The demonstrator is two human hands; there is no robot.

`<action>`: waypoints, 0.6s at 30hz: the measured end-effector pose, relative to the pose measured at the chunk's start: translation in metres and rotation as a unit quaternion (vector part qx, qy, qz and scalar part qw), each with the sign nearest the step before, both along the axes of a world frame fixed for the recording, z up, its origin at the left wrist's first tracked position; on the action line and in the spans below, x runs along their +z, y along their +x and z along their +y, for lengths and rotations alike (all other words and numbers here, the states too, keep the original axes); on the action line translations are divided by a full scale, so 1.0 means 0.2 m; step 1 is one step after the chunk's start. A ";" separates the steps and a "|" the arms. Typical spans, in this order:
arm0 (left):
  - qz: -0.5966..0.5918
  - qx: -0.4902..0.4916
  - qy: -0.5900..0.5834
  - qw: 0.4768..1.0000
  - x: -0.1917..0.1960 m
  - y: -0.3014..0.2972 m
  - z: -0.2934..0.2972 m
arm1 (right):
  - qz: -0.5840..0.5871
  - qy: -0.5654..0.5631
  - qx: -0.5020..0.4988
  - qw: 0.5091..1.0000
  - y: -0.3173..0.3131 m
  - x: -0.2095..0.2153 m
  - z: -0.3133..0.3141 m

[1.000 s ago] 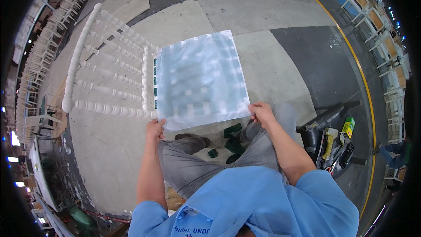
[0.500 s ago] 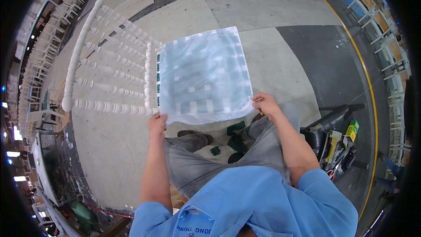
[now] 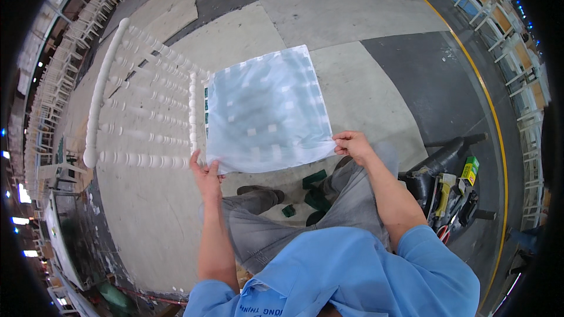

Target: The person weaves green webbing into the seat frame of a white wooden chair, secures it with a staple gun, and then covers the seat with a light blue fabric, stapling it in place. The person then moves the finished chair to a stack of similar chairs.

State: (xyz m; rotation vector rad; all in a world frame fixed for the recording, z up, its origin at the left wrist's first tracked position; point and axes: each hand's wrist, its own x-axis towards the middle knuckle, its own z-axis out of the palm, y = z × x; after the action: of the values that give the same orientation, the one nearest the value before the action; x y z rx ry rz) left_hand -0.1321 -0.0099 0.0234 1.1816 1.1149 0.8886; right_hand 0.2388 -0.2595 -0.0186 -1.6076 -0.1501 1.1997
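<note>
A thin white fabric sheet (image 3: 267, 111) lies over the seat of a white chair, with a woven pattern showing faintly through it. Green webbing strips (image 3: 206, 100) peek out along the seat's back edge. The chair's backrest (image 3: 144, 105), made of turned white spindles, extends to the left. At the near left corner, my left hand (image 3: 207, 177) pinches the fabric's edge, its index finger raised beside the backrest post. My right hand (image 3: 354, 145) grips the near right corner between thumb and fingers. The near edge of the sheet is drawn out between both hands.
A dark stool (image 3: 420, 185) at my right carries tools and a green-yellow box (image 3: 470, 170). Green scraps (image 3: 317, 198) lie on the floor between my feet. Rows of white chairs (image 3: 70, 47) stand far left, others (image 3: 523, 58) on the right beyond a yellow floor line (image 3: 490, 100).
My left hand has shifted its hold at the near left corner, lifting its index finger. My right hand still holds its corner. The whole view has shifted slightly.
</note>
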 end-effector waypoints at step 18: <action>0.274 -0.074 0.292 0.913 0.10 -0.10 0.23 | -0.064 0.038 0.038 0.996 -0.06 -0.06 0.06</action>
State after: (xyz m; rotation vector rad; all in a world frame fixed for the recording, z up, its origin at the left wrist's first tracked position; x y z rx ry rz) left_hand -0.1520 0.0363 0.0443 2.0792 1.2075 0.8147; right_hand 0.2270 -0.2473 -0.0297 -1.6233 -0.3384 1.1354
